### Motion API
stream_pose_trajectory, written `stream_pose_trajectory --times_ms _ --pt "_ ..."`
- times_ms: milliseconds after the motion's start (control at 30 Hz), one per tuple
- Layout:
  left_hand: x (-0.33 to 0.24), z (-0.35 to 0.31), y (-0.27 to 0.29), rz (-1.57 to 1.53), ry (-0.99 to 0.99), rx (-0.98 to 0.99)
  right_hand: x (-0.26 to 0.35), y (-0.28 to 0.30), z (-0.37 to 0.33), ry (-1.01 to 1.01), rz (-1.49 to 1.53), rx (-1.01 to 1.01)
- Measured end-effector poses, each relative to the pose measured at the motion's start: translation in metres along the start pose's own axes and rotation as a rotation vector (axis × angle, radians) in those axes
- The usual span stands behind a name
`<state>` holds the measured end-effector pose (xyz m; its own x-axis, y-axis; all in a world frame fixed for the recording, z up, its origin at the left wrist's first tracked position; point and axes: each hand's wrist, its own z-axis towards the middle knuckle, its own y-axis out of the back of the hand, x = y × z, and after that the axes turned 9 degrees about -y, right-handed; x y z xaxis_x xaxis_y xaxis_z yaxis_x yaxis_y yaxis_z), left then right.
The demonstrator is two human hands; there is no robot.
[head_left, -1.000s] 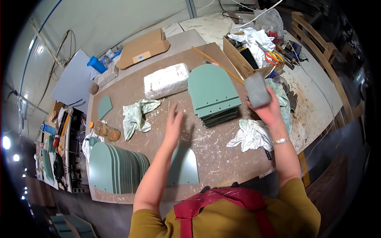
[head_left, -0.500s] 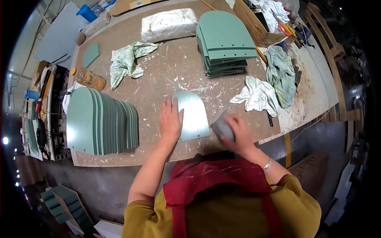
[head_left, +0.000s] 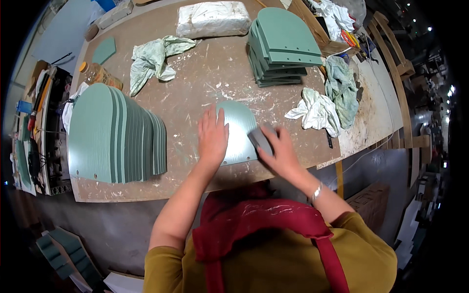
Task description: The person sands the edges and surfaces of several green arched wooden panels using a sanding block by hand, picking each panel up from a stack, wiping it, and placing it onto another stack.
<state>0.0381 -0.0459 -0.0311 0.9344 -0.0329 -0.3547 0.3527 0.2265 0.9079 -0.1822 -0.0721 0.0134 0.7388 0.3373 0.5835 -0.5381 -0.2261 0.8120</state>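
A light green panel [head_left: 238, 128] with a rounded top lies flat on the workbench in front of me, small holes along its near edge. My left hand [head_left: 213, 136] rests flat on the panel's left side, fingers stretched forward. A grey sanding block [head_left: 261, 141] is gripped in my right hand [head_left: 281, 150], against the panel's right edge. Left of my left hand, a row of similar green panels [head_left: 93, 132] stands upright, packed face to face. Beyond my right hand, more such panels [head_left: 286, 36] are piled flat in an uneven stack.
A white wrapped block [head_left: 213, 19] lies at the bench's far side. Stained rags [head_left: 155, 61] and a white cloth [head_left: 317, 110] lie about. An orange-capped bottle [head_left: 101, 75] leans behind the left row. A cardboard box [head_left: 312, 22] of tools and cloths sits far right.
My right hand has brought the sanding block leftward from beside the panel onto its right edge. The left hand stays on the panel. The whole view has shifted slightly.
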Motion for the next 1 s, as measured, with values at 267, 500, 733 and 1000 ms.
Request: stream_pose_trajectory --times_ms 267,500,733,1000 --pt "0.001 -0.002 0.001 -0.079 0.068 -0.023 0.028 -0.014 0.065 0.051 0.022 -0.025" --pt "0.003 -0.001 -0.008 -0.12 0.008 -0.088 0.031 -0.023 0.084 0.037 -0.033 -0.035" --pt "-0.019 -0.023 0.011 -0.042 -0.094 -0.12 0.031 0.004 0.108 0.051 0.011 0.079" --pt "-0.055 -0.061 -0.017 0.023 -0.443 0.312 0.094 -0.043 0.098 0.37 -0.219 0.119"
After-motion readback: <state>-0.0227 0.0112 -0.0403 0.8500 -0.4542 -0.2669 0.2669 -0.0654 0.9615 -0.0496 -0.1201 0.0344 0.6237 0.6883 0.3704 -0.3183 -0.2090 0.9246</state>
